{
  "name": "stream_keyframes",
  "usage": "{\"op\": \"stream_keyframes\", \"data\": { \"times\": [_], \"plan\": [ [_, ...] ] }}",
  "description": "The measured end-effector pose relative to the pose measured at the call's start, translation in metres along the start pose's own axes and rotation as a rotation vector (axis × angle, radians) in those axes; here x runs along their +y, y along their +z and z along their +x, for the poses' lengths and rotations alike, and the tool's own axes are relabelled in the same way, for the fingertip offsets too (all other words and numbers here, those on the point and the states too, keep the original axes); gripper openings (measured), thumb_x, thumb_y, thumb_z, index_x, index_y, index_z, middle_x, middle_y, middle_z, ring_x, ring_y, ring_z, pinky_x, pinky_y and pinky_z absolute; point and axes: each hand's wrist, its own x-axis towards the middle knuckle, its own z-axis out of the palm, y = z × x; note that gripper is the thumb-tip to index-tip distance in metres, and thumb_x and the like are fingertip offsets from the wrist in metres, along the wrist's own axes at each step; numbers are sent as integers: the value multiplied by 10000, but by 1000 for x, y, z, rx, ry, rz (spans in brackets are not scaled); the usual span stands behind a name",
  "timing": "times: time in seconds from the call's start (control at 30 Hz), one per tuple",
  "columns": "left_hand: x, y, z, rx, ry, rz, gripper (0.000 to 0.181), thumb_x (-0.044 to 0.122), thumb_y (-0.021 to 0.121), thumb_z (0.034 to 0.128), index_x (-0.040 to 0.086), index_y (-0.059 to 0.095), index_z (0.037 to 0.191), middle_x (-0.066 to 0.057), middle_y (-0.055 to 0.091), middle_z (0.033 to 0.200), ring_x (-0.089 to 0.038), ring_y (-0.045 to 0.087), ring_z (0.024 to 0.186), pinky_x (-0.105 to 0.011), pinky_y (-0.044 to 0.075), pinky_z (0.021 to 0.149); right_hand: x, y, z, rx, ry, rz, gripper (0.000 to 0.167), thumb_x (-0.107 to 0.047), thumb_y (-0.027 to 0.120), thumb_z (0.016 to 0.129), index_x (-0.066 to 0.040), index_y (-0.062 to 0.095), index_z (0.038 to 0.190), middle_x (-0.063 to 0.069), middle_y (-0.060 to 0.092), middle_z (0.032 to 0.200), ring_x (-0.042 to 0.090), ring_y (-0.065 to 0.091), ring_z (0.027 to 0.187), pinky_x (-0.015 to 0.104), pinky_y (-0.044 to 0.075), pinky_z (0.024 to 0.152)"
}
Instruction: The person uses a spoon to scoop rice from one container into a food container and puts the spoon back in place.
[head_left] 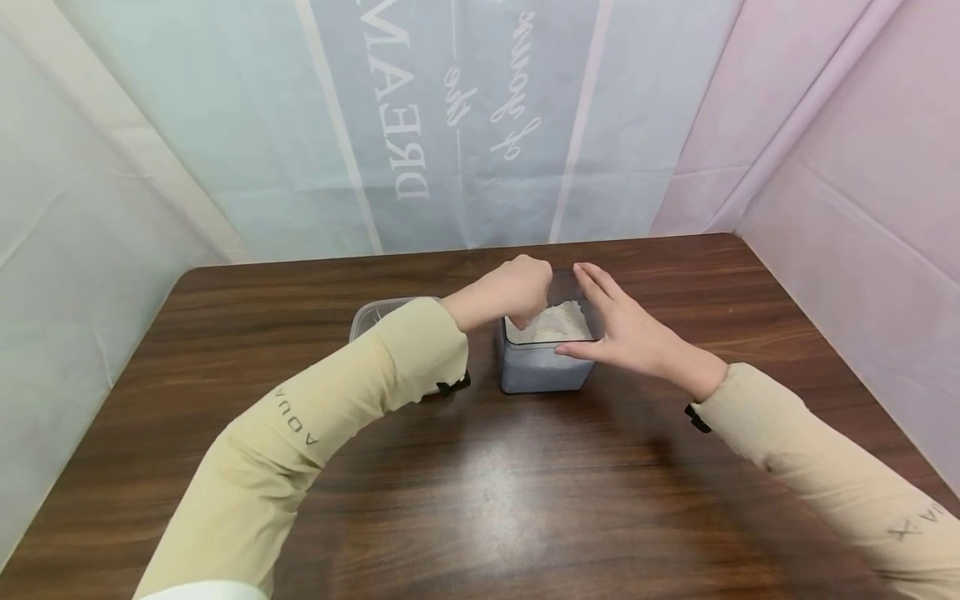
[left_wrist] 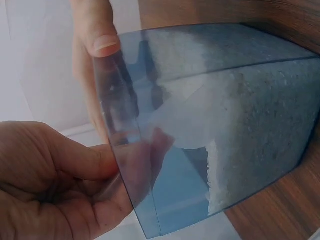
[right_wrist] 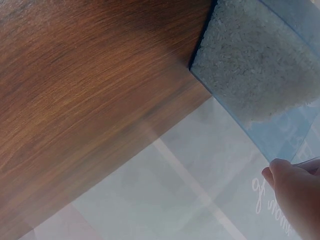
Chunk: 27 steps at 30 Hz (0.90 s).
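A see-through blue container with white rice in it stands on the table. My left hand is over its mouth, fingers curled. In the left wrist view this hand pinches the handle of a translucent scoop, whose rounded end is inside the container by the rice. My right hand grips the container at its right side, thumb along the front rim and fingers at the far rim. Fingertips of the right hand show on the rim in the right wrist view.
Left of the rice container sits a clear plastic container, mostly hidden behind my left sleeve. The dark wooden table meets hanging cloth at the back and on both sides.
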Motion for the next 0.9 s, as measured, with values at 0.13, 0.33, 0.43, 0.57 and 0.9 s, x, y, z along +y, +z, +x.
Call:
{"op": "stream_keyframes", "data": {
  "times": [0.13,0.33,0.43,0.57,0.9],
  "plan": [
    [-3,-4,2,-52,-53,-95,241,25,488,872,97,524,645,11,513,555,-51,539,420,-167,533,490,-1,0,1,1,-4,-7,1038,-460,731,723,15,148,1438,116,146,1492,267,176,1356,458,276,1081],
    [-6,-6,2,-86,-141,-269,161,25,528,871,68,589,728,-39,639,771,-89,640,537,-147,525,561,0,0,1,-9,8,-6,1033,-460,722,733,9,133,1441,120,132,1494,273,164,1359,467,274,1080],
    [-8,-6,1,-98,-165,-356,104,21,536,874,43,590,789,-25,586,777,-77,624,527,-118,441,511,0,0,1,-16,13,-5,1034,-469,714,738,3,124,1444,120,122,1497,276,162,1359,470,277,1077],
    [-13,-6,-2,-118,-149,-515,91,-36,526,865,-20,615,852,-54,565,792,-96,619,532,-128,426,481,0,0,1,-17,11,-6,1034,-464,716,738,7,123,1443,129,123,1495,283,166,1356,474,277,1076],
    [-20,-7,-7,-191,-150,-811,199,-80,491,890,-134,609,1040,-249,602,972,-283,664,805,-238,578,637,-1,-1,2,-20,17,-10,1036,-469,715,736,14,128,1440,136,124,1493,293,179,1351,477,283,1073]
  ]
}}
